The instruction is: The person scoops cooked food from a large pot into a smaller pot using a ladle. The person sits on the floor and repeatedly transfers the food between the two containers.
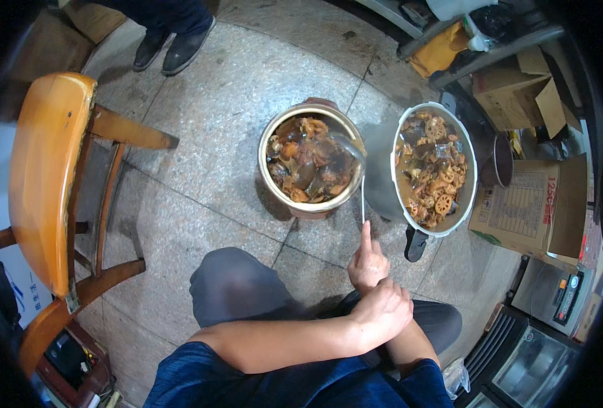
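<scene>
My right hand grips the thin metal handle of a ladle, its index finger laid along the handle. The ladle's head rests at the right side of a brown crock with a cream rim, among dark braised chunks in sauce. My left hand crosses over and clasps my right wrist. Just right of the crock stands a grey metal pressure-cooker pot with black handles. It holds braised food with lotus root slices and brown liquid. Both pots sit on the floor before my knees.
A wooden chair stands at left. Another person's shoes are at the upper left. Cardboard boxes, a dark bucket and a metal rack line the right side. An appliance with a button panel is at lower right.
</scene>
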Demonstrator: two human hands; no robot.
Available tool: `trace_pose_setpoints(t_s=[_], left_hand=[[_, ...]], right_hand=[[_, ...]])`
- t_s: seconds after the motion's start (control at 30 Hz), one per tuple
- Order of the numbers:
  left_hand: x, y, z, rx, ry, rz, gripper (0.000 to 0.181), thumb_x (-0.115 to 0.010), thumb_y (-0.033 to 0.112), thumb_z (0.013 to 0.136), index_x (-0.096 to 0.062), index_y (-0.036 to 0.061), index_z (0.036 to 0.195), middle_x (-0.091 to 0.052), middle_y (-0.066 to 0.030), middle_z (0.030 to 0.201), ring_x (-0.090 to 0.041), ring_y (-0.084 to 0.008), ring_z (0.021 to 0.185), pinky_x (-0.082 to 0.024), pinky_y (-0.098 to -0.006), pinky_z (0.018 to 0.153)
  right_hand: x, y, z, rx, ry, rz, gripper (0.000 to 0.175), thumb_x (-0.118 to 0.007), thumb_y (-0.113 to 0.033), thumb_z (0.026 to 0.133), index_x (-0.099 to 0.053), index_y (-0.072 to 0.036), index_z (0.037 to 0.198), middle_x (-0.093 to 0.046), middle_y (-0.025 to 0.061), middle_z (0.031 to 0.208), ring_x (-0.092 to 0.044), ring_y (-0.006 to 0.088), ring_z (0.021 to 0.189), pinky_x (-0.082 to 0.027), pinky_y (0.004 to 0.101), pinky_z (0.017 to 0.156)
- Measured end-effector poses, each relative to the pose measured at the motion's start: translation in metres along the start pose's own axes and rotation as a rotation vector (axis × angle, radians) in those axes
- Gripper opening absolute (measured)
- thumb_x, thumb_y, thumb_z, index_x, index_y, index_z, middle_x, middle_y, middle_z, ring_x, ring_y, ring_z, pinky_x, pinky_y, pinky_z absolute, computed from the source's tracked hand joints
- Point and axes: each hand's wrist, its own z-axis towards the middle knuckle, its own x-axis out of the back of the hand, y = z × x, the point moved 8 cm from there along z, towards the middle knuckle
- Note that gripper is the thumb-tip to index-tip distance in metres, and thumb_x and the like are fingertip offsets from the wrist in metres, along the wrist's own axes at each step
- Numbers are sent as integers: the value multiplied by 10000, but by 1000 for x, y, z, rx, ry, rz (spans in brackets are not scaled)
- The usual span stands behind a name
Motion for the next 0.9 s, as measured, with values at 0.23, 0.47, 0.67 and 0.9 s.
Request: trace_pose_setpoints(t_s=[0.23,0.47,0.67,0.9], left_hand=[[7,1,-3,-21,15,5,147,-575,179,840,-680,81,811,-624,-25,766,-604,-177,770,-417,-318,687],[5,1,-1,1,-106,-24,178,-586,173,858,-725,85,928,-678,-46,882,-635,-192,859,-440,-344,722],[5,-1,0,-5,-67,24,172,-581,181,855,-718,86,901,-664,-33,846,-628,-186,827,-435,-335,706],[-4,-1,2,9,-29,5,177,-573,190,849,-706,74,866,-649,-63,838,-617,-201,783,-439,-345,731]], right_hand=[[-20,-5,0,-11,-101,-79,920,-658,-128,781,-178,-170,1565,-586,183,932,-659,369,698,-552,498,611],[0,-7,8,66,62,-45,835,-621,-104,805,-235,-125,1545,-592,170,914,-641,375,663,-543,492,588],[2,-6,9,115,65,227,763,-582,-59,819,-296,-92,1525,-627,207,830,-635,397,711,-520,488,640],[47,6,-30,194,78,309,682,-566,1,838,-390,-93,1489,-630,250,875,-633,419,795,-510,468,716]])
